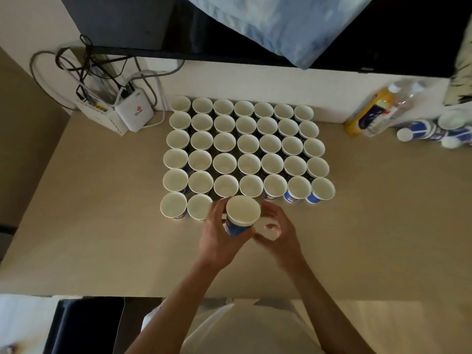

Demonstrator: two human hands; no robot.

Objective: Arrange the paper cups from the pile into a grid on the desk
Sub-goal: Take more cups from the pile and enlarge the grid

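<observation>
Left hand (217,238): wraps the blue-and-white paper cup (242,215), mouth up, above the near row's third slot.
Right hand (277,232): loosely curled, empty, just beside it.
Grid (247,146): five full rows on the beige worktop (102,226).

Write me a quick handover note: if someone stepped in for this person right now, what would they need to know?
Left hand: holding one cup upright, just above the front row's third spot.
Right hand: open beside that cup, holding nothing.
Grid: five full rows of seven stand on the desk; the front row has two cups at its left end.
Pile: spare cups lie on their sides at the desk's far right, next to bottles.
Left to do: set this cup down, then fill the four remaining front spots.
</observation>
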